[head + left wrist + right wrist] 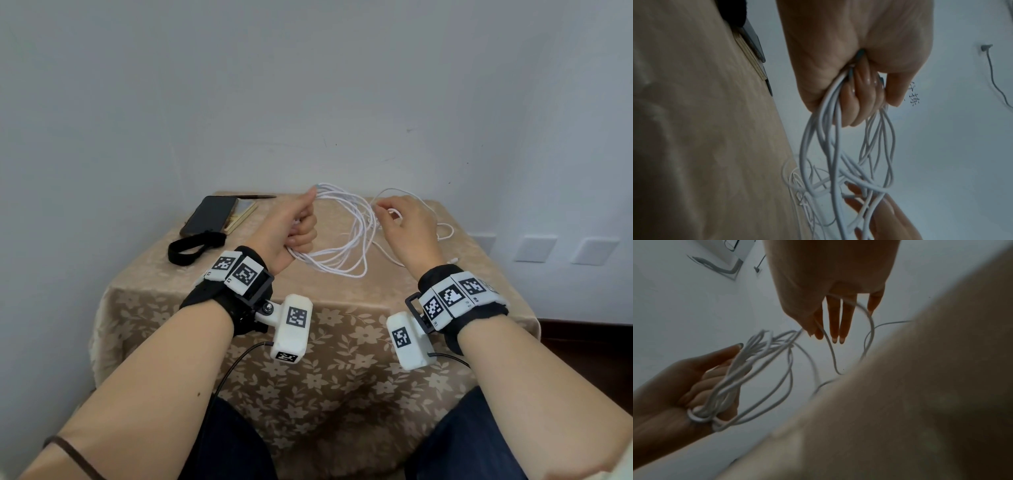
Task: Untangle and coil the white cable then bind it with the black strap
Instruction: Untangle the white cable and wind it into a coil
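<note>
My left hand (297, 224) is closed in a fist around several loops of the cable (346, 236), thumb up, held just above the table (342, 329). The left wrist view shows the fingers (857, 104) curled tight over the bundled strands. The loops hang from that fist to the right and sag onto the cloth.

My right hand (404, 222) is at the far side of the loops, thumb and forefinger pinching one strand. In the right wrist view the other fingers (835, 321) are straight and spread. Loose cable trails past the right hand toward the table's right edge, not yet gathered.

The strap (191, 247) lies looped on the cloth left of my left hand, apart from the cable. Just behind it sits a phone (209, 214) on a notebook (243, 214), with a pen (253, 197) at the far edge.
</note>
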